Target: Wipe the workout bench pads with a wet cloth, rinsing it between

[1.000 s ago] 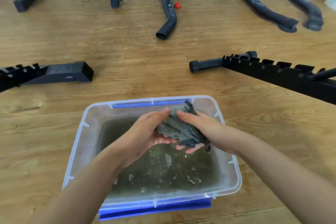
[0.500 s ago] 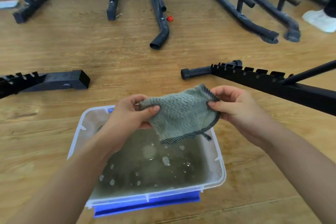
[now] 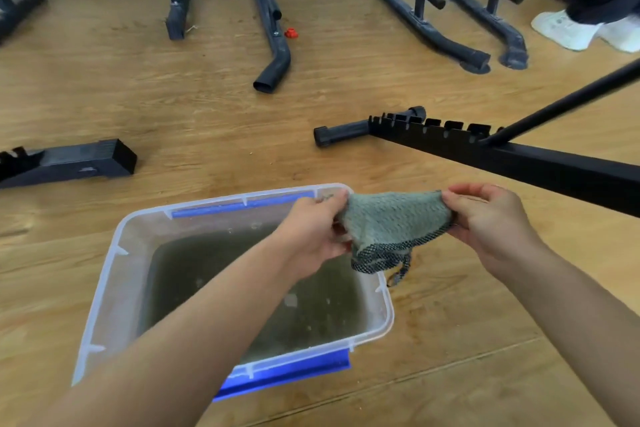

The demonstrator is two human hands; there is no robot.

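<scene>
A wet grey-green cloth [image 3: 394, 222] with a dark stitched edge is stretched between both hands over the right rim of the clear plastic tub [image 3: 114, 274]. My left hand [image 3: 311, 229] pinches its left end. My right hand [image 3: 491, 222] pinches its right end, out past the tub over the wooden floor. The tub holds murky water and has blue clips on its near and far rims. No bench pad is in view.
A black notched bench frame [image 3: 485, 149] with a slanted rod lies close on the right. Another black frame piece [image 3: 72, 159] lies left. Several black frame legs [image 3: 273, 45] stand farther back, by a small red cap [image 3: 291, 33]. A person's white shoes [image 3: 568, 29] are at far right.
The hands lifted the bunched cloth out of the tub's water, spread it open, and shifted it right past the tub's right rim. The view tilted up.
</scene>
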